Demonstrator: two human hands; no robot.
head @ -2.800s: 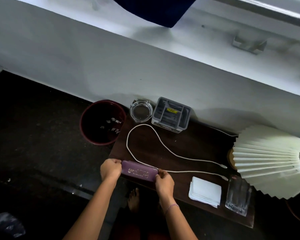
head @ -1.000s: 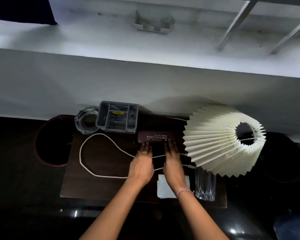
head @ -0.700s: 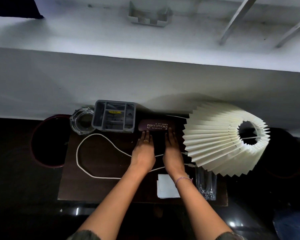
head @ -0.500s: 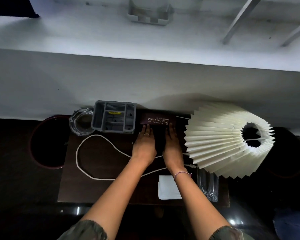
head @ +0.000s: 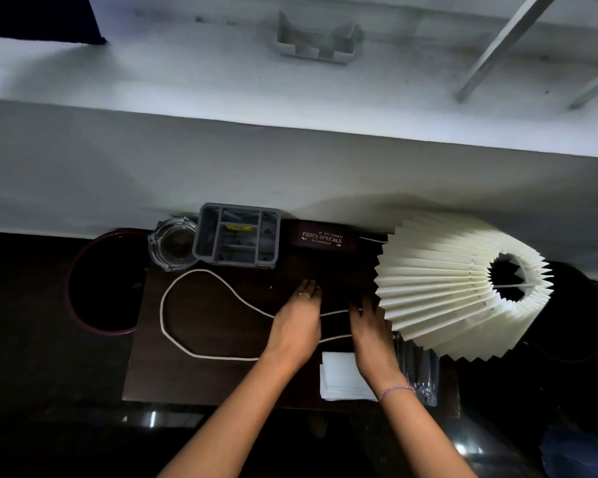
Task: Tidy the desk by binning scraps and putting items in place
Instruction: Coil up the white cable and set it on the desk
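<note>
A dark purple glasses case (head: 321, 239) with printed lettering lies against the wall at the back of the dark wooden desk (head: 218, 381), between a grey organiser (head: 237, 236) and a pleated lamp shade (head: 456, 291). My left hand (head: 299, 324) and my right hand (head: 372, 331) hover flat over the desk's middle, fingers apart, holding nothing, a hand's length in front of the case. A white cable (head: 194, 288) loops across the desk and runs under both hands. A stack of white tissues (head: 339, 377) lies near the front edge.
A glass ashtray (head: 171, 243) sits left of the organiser. A dark red bin (head: 83, 315) stands on the floor off the desk's left edge. A drinking glass (head: 420, 374) stands under the lamp shade at front right. A white wall rises behind.
Both hands pushed the glasses case from the front edge to the back against the wall, let go of it, and have drawn back towards me.
</note>
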